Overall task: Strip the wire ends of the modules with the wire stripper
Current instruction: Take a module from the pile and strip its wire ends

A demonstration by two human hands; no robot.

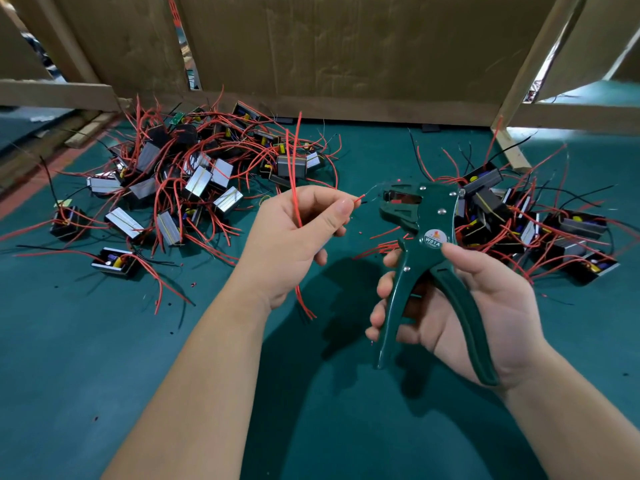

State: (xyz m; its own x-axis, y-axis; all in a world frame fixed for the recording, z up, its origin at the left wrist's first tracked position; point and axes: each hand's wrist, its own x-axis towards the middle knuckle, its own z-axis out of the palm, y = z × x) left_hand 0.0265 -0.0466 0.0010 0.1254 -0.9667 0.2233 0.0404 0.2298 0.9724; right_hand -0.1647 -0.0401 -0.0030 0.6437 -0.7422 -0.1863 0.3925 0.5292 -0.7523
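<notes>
"What covered the bench?"

"A dark green mat (104, 375), with a red-orange strip (41, 176) running along its far left edge."

"And behind it?"

"A big brown cardboard sheet (346, 46) stood upright across the back, creased and scuffed. A pale wooden post (519, 81) slanted across its right side, down to the mat, and a wooden rail (52, 93) lay level on the left."

"Anything smaller?"

"A red cord (176, 15) hung in the gap between cardboard panels at the upper left. A small black block (429, 128) lay at the cardboard's foot."
</notes>
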